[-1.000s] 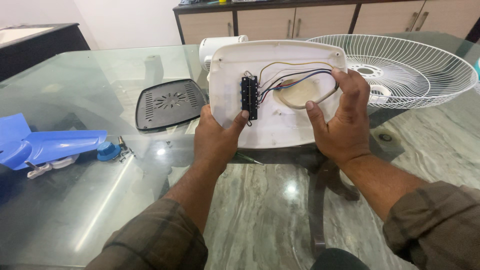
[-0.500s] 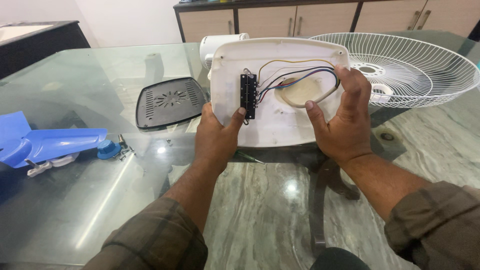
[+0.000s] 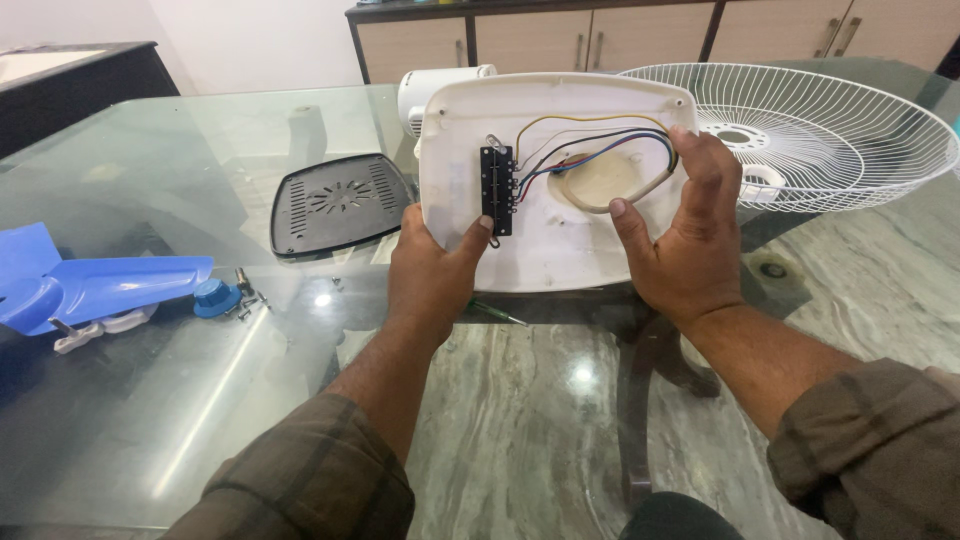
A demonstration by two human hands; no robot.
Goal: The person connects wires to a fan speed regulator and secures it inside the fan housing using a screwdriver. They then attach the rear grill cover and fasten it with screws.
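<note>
Head view, both hands tilt white fan base (image 3: pixel 560 250) upright, underside w/ wiring facing camera

Matt white plastic fan base (image 3: pixel 560 250), glossy glass table (image 3: pixel 150 420), white wire grille (image 3: pixel 830 140)

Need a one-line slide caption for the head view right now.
Both hands, left hand and right hand, hold white fan base showing wiring.

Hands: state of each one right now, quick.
Left hand: closed on the lower left edge of the white fan base, thumb by the black switch block.
Right hand: closed on the fan base's right side, fingers over the wires.
</note>
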